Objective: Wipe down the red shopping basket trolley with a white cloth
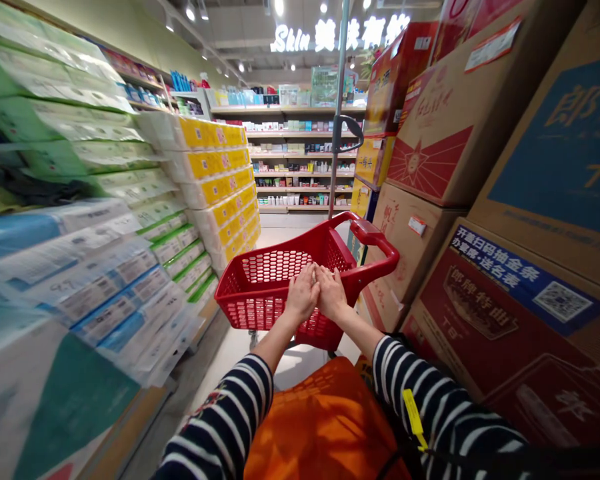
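A red plastic shopping cart (260,303) with a perforated basket stands turned sideways in front of me, its handle (383,264) on the right. My left hand (303,293) is closed over the near rim of the basket, the fingers pointing forward and to the right. Right beside it, my right hand (331,291) grips the same rim, with the two hands touching. The fingertips reach over the rim and are partly hidden. Below my arms, an orange cloth garment (320,427) covers my front.
Stacked cartons (430,140) rise close on the right. Packs of tissue (215,170) and blurred packs (120,267) line the left. A grey pole (338,100) stands behind the cart, before shelves of small goods (295,147). Pale floor (280,230) runs between the stacks.
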Demonstrator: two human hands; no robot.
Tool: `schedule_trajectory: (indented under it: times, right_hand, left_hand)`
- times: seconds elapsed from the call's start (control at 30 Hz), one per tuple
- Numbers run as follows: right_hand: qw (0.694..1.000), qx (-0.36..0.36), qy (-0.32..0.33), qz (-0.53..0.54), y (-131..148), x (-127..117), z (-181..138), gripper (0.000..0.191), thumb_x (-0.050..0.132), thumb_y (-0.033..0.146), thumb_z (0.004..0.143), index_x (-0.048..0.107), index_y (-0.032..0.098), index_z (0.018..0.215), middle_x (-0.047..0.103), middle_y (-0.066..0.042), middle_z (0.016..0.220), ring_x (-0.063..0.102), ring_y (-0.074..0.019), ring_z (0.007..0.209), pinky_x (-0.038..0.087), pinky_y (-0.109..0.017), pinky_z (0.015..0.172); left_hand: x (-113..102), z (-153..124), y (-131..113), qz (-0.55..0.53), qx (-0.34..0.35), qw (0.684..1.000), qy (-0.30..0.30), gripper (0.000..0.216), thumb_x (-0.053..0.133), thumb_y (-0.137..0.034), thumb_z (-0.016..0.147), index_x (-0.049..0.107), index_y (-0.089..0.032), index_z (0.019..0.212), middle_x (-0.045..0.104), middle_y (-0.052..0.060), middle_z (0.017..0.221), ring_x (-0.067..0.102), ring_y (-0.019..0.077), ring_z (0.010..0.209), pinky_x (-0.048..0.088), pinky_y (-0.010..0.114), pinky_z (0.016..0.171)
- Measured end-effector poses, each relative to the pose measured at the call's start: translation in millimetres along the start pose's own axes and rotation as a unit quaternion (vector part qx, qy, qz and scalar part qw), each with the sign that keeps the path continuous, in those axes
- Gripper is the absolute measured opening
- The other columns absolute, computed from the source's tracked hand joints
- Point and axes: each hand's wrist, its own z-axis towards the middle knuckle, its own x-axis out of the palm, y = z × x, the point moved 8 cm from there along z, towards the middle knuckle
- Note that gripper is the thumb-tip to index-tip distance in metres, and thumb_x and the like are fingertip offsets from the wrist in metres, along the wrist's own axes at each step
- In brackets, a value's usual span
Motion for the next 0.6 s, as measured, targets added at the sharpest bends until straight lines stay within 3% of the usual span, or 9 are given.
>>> schedule_trajectory:
  times: [0.17, 0.3, 0.37, 0.47, 0.6]
  right_hand:
    - [0.999, -0.023, -0.033, -0.004, -24, -27, -18, 0.070, 0.052, 0.028, 0.072, 0.031, 0.007, 0.136, 0.039, -0.017, 0.137, 0.031, -0.0277, 0.129, 0.010, -0.050, 0.107]
    - [0.998, -0.023, -0.061, -0.024, -34, -41, -27, 0.062, 0.047, 0.020, 0.074, 0.036, 0.009, 0.134, 0.041, -0.015, 0.137, 0.032, -0.0264, 0.128, 0.009, -0.050, 0.108]
    - [0.998, -0.012, -0.058, -0.034, -35, -41, -27, 0.057, 0.044, 0.017, 0.075, 0.040, 0.009, 0.131, 0.043, -0.015, 0.135, 0.033, -0.0267, 0.128, 0.009, -0.050, 0.108]
    - [0.998, -0.006, -0.049, -0.041, -34, -36, -26, 0.052, 0.044, 0.015, 0.075, 0.047, 0.011, 0.126, 0.045, -0.014, 0.134, 0.032, -0.0279, 0.128, 0.008, -0.052, 0.107]
    - [0.998, -0.010, -0.051, -0.041, -26, -33, -25, 0.049, 0.045, 0.014, 0.075, 0.050, 0.013, 0.124, 0.044, -0.013, 0.135, 0.031, -0.0283, 0.128, 0.007, -0.054, 0.106]
  left_hand:
    - [17, 12, -6, -0.018, -0.055, 0.998, -0.004, 0.042, 0.029, -0.043, 0.089, 0.045, -0.027, 0.124, 0.048, 0.003, 0.133, 0.042, 0.0202, 0.121, 0.022, 0.050, 0.106]
    - [18, 11, 1, 0.058, -0.029, 0.997, -0.040, 0.036, 0.034, -0.034, 0.088, 0.047, -0.026, 0.121, 0.056, 0.004, 0.121, 0.049, 0.0197, 0.111, 0.016, 0.053, 0.107]
    - [14, 4, 21, 0.106, -0.020, 0.993, -0.049, 0.037, 0.033, -0.028, 0.088, 0.047, -0.027, 0.122, 0.056, 0.004, 0.121, 0.049, 0.0197, 0.111, 0.010, 0.054, 0.108]
    - [0, -12, 71, 0.162, -0.051, 0.983, -0.069, 0.039, 0.028, -0.025, 0.088, 0.048, -0.026, 0.122, 0.054, 0.006, 0.125, 0.046, 0.0202, 0.116, 0.005, 0.054, 0.109]
    - [-15, -30, 126, 0.205, -0.131, 0.966, -0.081, 0.045, 0.027, -0.018, 0.086, 0.043, -0.025, 0.127, 0.042, 0.007, 0.138, 0.037, 0.0224, 0.126, 0.013, 0.056, 0.107]
